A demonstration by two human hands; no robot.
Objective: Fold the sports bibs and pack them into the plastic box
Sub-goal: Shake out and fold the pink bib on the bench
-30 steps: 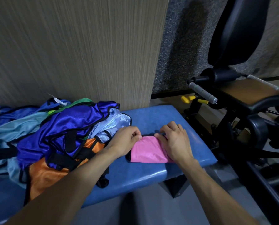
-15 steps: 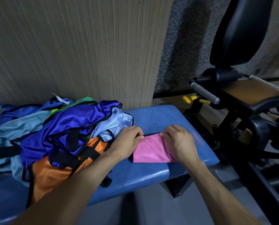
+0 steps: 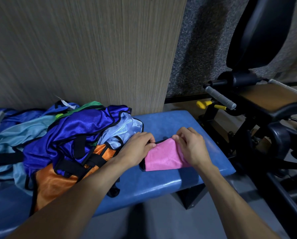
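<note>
I see the left hand (image 3: 137,149) and the right hand (image 3: 190,147) both pinching the folded pink bib (image 3: 163,157) on the blue bench (image 3: 161,183), fingers curled tight.

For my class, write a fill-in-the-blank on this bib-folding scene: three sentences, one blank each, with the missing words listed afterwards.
1. Both hands, the left hand and the right hand, work on a small folded bib whose colour is ____.
2. That bib lies on a padded bench covered in ____ vinyl.
3. In the heap of loose bibs on the person's left, the bib nearest the bench's front edge is ____.

Missing words: pink; blue; orange
</note>
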